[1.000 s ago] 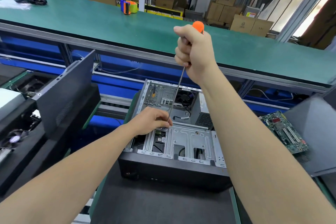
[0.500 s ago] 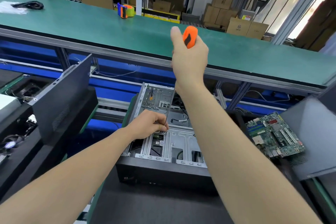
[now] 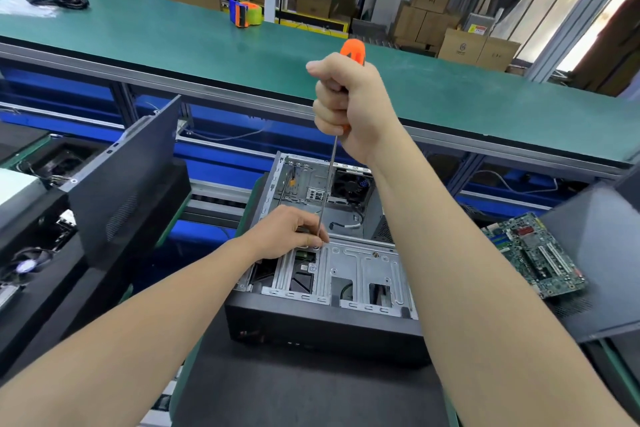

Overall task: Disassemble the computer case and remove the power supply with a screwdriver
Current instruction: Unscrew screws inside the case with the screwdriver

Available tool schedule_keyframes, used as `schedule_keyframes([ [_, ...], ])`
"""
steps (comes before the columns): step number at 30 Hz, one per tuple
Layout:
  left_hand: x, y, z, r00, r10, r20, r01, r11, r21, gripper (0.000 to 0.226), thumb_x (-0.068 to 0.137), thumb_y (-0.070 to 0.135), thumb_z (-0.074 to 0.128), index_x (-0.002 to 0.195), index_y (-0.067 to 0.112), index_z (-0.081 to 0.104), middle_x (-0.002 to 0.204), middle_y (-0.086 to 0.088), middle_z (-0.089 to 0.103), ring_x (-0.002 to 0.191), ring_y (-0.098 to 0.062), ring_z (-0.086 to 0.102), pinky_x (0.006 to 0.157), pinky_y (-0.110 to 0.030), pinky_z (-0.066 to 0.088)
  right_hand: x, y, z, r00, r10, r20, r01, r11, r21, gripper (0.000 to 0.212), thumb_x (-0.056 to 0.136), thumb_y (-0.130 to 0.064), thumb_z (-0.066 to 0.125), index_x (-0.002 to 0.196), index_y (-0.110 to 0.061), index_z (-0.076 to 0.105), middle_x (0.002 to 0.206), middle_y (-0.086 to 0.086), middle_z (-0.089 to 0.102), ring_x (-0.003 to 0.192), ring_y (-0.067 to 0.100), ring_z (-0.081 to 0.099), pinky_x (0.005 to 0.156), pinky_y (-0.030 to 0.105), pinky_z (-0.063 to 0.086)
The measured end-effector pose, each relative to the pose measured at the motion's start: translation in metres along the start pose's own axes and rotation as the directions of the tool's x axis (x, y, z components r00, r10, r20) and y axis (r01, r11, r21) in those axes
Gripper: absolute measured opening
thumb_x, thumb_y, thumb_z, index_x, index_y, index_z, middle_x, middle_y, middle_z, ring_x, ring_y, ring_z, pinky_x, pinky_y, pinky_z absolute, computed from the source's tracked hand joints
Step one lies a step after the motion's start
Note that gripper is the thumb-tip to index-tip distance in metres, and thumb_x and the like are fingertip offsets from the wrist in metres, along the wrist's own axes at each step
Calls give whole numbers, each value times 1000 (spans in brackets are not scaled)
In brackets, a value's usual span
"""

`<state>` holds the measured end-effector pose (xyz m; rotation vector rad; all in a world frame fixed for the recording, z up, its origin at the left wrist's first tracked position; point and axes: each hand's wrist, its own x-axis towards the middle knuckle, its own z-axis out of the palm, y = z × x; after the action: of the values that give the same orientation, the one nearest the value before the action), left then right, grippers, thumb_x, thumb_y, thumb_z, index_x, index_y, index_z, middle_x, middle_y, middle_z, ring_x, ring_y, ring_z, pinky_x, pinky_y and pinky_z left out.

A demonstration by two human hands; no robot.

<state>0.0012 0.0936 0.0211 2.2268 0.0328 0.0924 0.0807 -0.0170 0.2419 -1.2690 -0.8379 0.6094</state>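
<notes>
Green bench point(image 3: 173, 42) runs the full width behind the computer case point(image 3: 322, 322). The case lies on its side on a dark mat, open side up, black front panel toward the camera, bare metal drive bracket point(image 3: 363, 267) across its near half. Dark side panel point(image 3: 131, 177) stands tilted just left of the case. A second dark panel point(image 3: 595, 253) sits right of the case with a green motherboard point(image 3: 533, 253) lying on it.

Right hand point(image 3: 349, 107) is above the case, fist clenched round the screwdriver point(image 3: 353, 51); orange handle top pokes out of the fist, and the shaft drops nearly straight down into the case. Left hand point(image 3: 291, 232) rests on the case's left side, fingertips pinching the shaft low down, right where the tip meets the bracket edge.

Rear fan point(image 3: 349, 184) sits at the case's far wall. Can't pick out the power supply; the right forearm covers that side of the case. Orange-green tape dispenser point(image 3: 246, 12) is on the bench, well behind the case.
</notes>
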Motion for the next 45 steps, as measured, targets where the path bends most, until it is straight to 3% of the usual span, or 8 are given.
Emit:
schedule_keyframes([
  [6,1,2,3,1000,-20,-22,21,999,36,11,91,22,76,90,33,77,87,19,75,86,3,70,84,-20,57,2,-1,-26,956,16,294,-55,991,125,40,90,-21,63,63,-24,34,50,-9,24,41,10,17,43,22,19],
  [11,4,2,6,999,-11,-40,14,997,76,10,91,18,75,89,28,77,84,22,74,84,6,69,78,-8,51,-2,6,-16,988,-95,-121,89,995,-53,33,103,-22,65,79,-16,45,58,5,34,47,21,30,49,32,39],
  [15,4,0,6,999,-13,-38,15,999,50,9,90,18,76,87,26,77,84,22,74,84,5,70,77,-8,51,-12,13,12,798,-282,-532,111,937,-330,42,97,-32,72,71,-20,41,62,-2,42,56,16,41,57,44,45],
  [20,1,-3,1,1000,0,6,0,999,-33,12,93,19,74,91,31,77,94,19,76,92,-1,72,84,-17,56,-13,14,31,747,-289,-598,213,957,-197,62,97,-26,74,60,-28,24,57,-9,21,58,17,21,53,26,26],
  [27,0,-3,-4,998,15,65,-8,994,-106,23,97,16,68,102,36,77,99,14,77,100,-4,72,94,-24,56,-4,3,-1,993,-72,-97,70,997,-28,49,95,-11,65,69,-21,25,56,-1,22,49,20,13,48,25,21],
  [38,2,-3,0,1000,-11,21,11,1000,-6,22,97,22,68,95,43,75,97,25,75,97,6,69,91,-24,54,4,0,-30,934,40,355,-91,987,128,44,82,-22,65,66,-21,24,46,-10,26,38,8,19,42,19,21],
  [42,4,-4,4,1000,-12,-16,13,998,66,20,97,21,68,91,38,75,91,27,74,91,8,69,87,-18,52,1,0,-26,987,2,162,-8,999,37,39,99,-22,62,71,-19,35,51,-4,25,43,16,20,47,30,26],
  [45,4,-5,4,999,-1,-34,3,997,75,17,97,20,68,91,34,78,89,27,74,89,9,69,81,-4,48,-3,3,-10,952,-91,-291,46,986,-159,40,100,-28,71,72,-17,45,56,2,40,49,22,37,54,35,45],
])
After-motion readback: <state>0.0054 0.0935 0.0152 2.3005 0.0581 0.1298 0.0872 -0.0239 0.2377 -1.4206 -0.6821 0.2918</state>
